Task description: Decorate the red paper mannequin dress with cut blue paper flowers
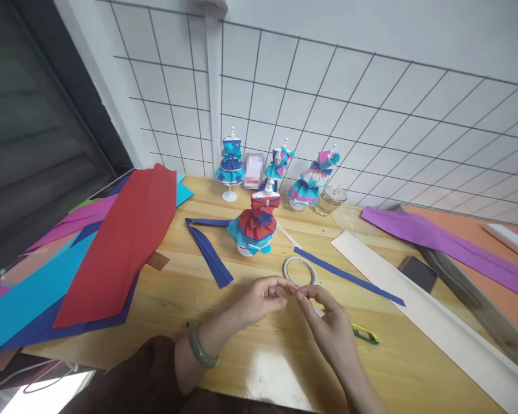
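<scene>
My left hand (263, 300) and my right hand (330, 322) meet fingertip to fingertip above the wooden table, both closed in a pinch. Whatever lies between the fingers is too small to make out. Just behind them is a roll of white tape (286, 270), lying flat. A mini dress form (259, 221) in a red and turquoise ruffled paper dress with a blue bow stands beyond the tape. To its right, a narrow blue paper strip (349, 277) lies slanting; a folded blue strip (207, 253) lies to its left. A green and yellow utility knife (366, 334) rests beside my right hand.
Layered coloured crepe paper, red sheet (125, 241) on top, covers the left side. Three dressed forms, one blue (229, 164), stand by the tiled wall near a lidded glass cup (330, 200). A long white strip (414, 310), phone (418, 274) and purple paper (449, 247) lie right.
</scene>
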Available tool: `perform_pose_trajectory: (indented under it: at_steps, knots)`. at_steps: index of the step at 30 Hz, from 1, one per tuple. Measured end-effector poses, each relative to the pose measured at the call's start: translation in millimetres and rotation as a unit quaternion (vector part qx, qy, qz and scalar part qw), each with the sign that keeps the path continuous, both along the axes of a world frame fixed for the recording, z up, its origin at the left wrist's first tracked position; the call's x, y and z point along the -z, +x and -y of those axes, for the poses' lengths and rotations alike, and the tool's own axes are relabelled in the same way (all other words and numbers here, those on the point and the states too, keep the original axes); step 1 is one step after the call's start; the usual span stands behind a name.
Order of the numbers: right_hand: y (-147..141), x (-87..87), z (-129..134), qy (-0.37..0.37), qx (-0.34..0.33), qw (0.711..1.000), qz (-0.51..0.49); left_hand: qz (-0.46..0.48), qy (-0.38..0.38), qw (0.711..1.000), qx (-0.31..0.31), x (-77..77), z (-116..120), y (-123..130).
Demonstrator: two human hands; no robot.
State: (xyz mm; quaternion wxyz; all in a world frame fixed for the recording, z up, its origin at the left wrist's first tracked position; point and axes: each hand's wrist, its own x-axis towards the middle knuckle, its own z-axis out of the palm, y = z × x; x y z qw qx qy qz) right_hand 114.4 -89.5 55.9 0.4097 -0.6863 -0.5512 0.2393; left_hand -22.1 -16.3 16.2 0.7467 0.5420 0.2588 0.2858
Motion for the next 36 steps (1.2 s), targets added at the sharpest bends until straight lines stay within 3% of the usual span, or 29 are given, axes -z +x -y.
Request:
perform_pose_trajectory:
  at_steps: [7,22,28,36]
  knots:
    - [-0.2,2.5,0.4,-0.003,0.009,1.000,0.017,0.000,0.032,0.999,-0.012,-7.4,3.1,-1.8]
    - [4.6,13.9,6.0,0.015,0.001,0.999,0.030,0.003,0.016,0.999,-0.030,-4.8,8.4,3.8]
    - [6.3,14.8,6.5,0.005,-0.029,1.000,-0.005,-0.010,0.041,0.998,-0.047,-8.2,9.5,3.9]
    - [5.7,10.0,5.3,-0.029,-0.023,0.997,-0.062,0.003,0.042,0.998,-0.044,-1.3,7.2,5.3]
